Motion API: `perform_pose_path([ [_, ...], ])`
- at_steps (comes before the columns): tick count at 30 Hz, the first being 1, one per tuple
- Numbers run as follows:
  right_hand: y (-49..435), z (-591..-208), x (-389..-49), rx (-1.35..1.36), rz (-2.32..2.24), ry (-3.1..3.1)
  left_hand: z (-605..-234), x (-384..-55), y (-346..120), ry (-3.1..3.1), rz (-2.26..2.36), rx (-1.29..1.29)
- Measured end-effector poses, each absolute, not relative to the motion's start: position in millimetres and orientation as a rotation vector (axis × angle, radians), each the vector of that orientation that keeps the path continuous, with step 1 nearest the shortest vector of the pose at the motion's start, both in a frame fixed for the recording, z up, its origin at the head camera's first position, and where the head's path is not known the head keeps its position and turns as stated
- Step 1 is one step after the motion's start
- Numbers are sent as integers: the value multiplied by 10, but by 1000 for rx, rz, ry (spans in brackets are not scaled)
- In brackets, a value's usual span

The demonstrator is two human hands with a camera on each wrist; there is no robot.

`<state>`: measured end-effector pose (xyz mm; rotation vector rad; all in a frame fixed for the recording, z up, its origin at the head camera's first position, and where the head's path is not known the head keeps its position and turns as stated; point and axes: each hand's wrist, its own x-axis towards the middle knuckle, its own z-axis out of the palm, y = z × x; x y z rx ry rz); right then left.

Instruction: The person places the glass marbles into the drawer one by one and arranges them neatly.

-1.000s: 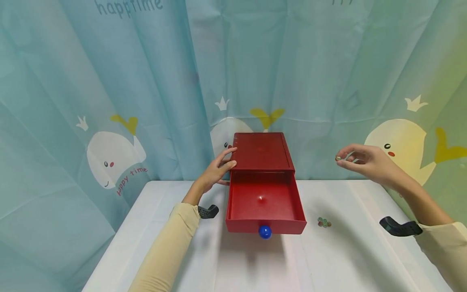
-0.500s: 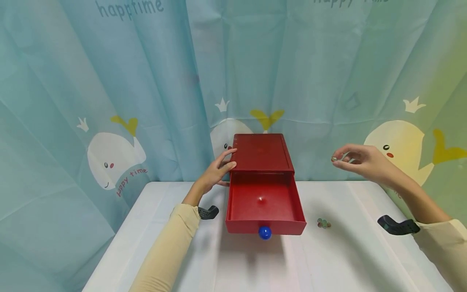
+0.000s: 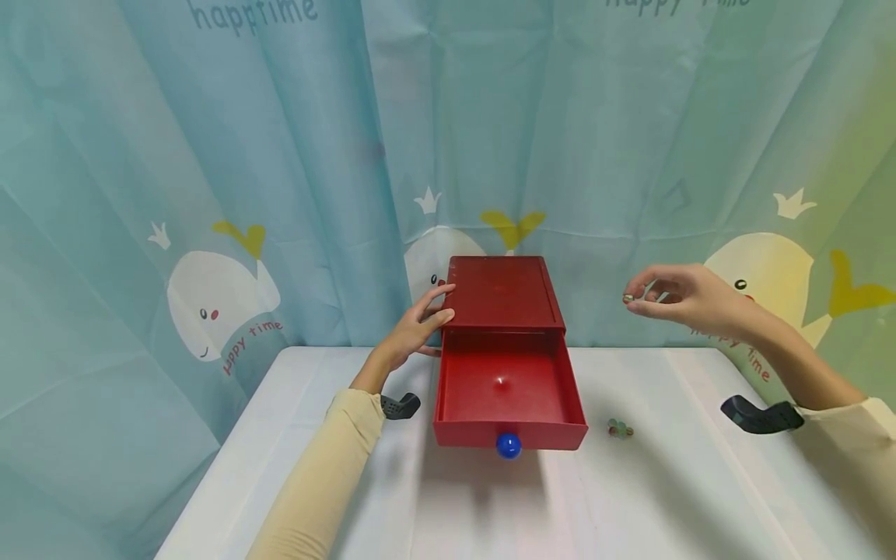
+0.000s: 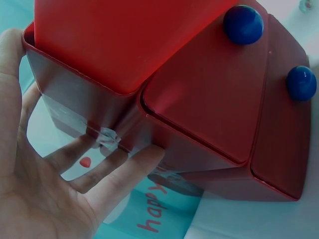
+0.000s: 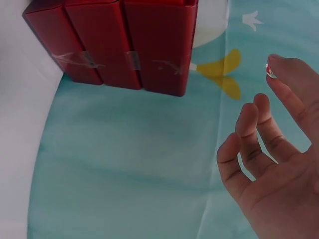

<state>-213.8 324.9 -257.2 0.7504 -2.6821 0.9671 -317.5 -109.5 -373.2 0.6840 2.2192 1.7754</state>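
In the head view, a red drawer unit (image 3: pixel 500 292) stands at the middle of the table, its top drawer (image 3: pixel 500 389) pulled out with a blue knob (image 3: pixel 509 446). My left hand (image 3: pixel 409 334) rests on the unit's left side. In the left wrist view, its fingers (image 4: pixel 119 179) lie spread and fairly straight against the red wall. To the right of the unit, above the table, my right hand (image 3: pixel 682 295) pinches a small glass marble (image 3: pixel 628 298) between thumb and forefinger. The marble (image 5: pixel 270 71) also shows at the fingertips in the right wrist view, the other fingers loosely bent.
Several green and reddish glass marbles (image 3: pixel 619 429) lie clustered on the white table (image 3: pixel 658 505), right of the drawer. Two shut drawers with blue knobs (image 4: pixel 243 25) sit below the pulled-out one. A blue-green curtain (image 3: pixel 595 155) hangs close behind the unit.
My right hand has moved a little left and slightly up, toward the drawer unit, with the marble still pinched. The left hand and the drawer have stayed in place.
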Motion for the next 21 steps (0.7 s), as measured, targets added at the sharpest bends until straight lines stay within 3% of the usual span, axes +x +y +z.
perform_pose_path([
  [21,2628,-2209,-2365,1012,997,-2806,-3721,-3179,-1094,2221,1769,692],
])
